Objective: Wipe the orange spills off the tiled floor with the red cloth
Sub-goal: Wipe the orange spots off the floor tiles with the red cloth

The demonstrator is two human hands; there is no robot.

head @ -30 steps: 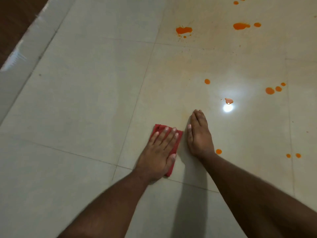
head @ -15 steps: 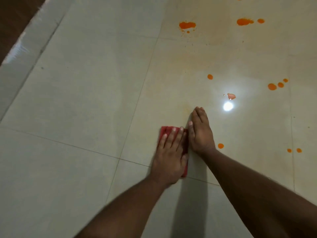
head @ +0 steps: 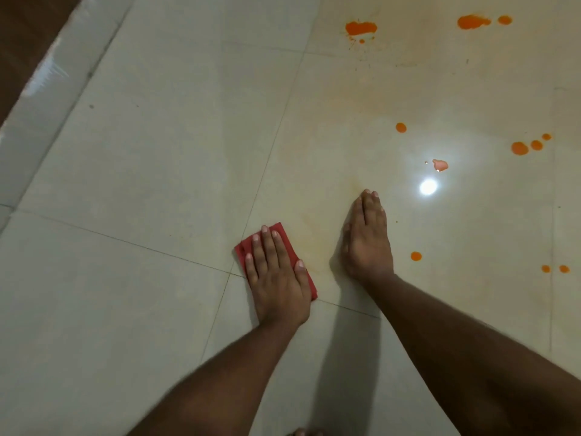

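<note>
My left hand (head: pixel 276 275) lies flat with straight fingers on the folded red cloth (head: pixel 243 248), pressing it to the tiled floor (head: pixel 157 152) near a grout joint. Most of the cloth is hidden under the palm. My right hand (head: pixel 366 240) rests flat on the floor a little to the right, fingers straight and together, touching no cloth. Orange spills dot the floor: a small drop (head: pixel 416 256) just right of my right hand, a pair of drops (head: pixel 555 268), a larger splat (head: pixel 361 28) far ahead and another (head: pixel 473 21) at the top right.
More orange drops sit at the right (head: pixel 519 148) and middle (head: pixel 401 127), plus a pale pink blot (head: pixel 440 165) beside a bright light reflection (head: pixel 428 186). A faint yellowish smear (head: pixel 314 243) lies between my hands. A white skirting strip (head: pixel 47 86) and dark wood border the far left.
My left hand slid the cloth right until it met my right hand, then back left, opening a gap between the hands. My right hand stayed planted.
</note>
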